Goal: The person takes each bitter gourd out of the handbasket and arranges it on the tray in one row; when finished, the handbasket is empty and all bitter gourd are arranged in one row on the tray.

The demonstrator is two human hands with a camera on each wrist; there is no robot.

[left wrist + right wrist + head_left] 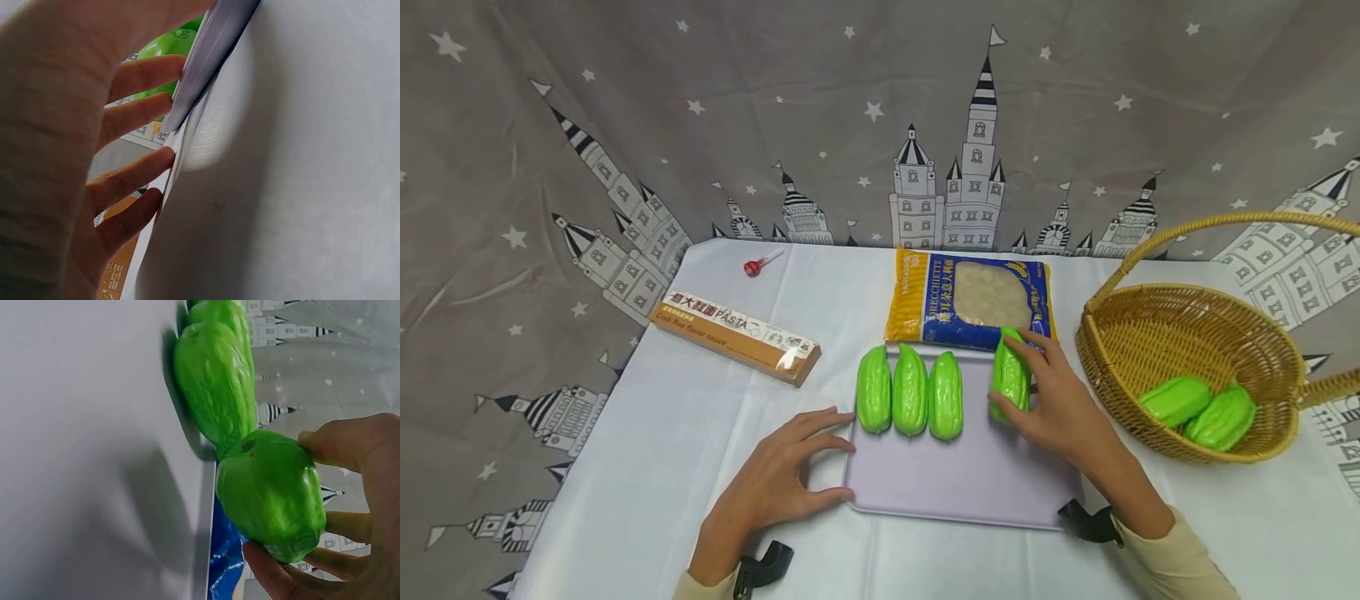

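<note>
My right hand (pixel 1060 404) pinches a glossy, ridged green bitter melon (pixel 1011 375) between thumb and fingers, above the right part of a pale purple tray (pixel 970 492). In the right wrist view, this bitter melon (pixel 272 494) casts a shadow on the tray. Three similar bitter melons (pixel 910 392) lie side by side across the tray's upper left. My left hand (pixel 778 471) is at the tray's left edge, fingers spread and thumb apart. The left wrist view shows its fingers (pixel 140 112) along the tray rim (pixel 200 62), gripping nothing.
A wicker basket (pixel 1090 350) with a tall handle stands on the right, holding two bitter melons (pixel 1221 417). Behind the tray lies a blue and yellow pasta bag (pixel 917 296). A pasta box (pixel 737 333) and a red lollipop (pixel 752 267) lie at the left on the white cloth.
</note>
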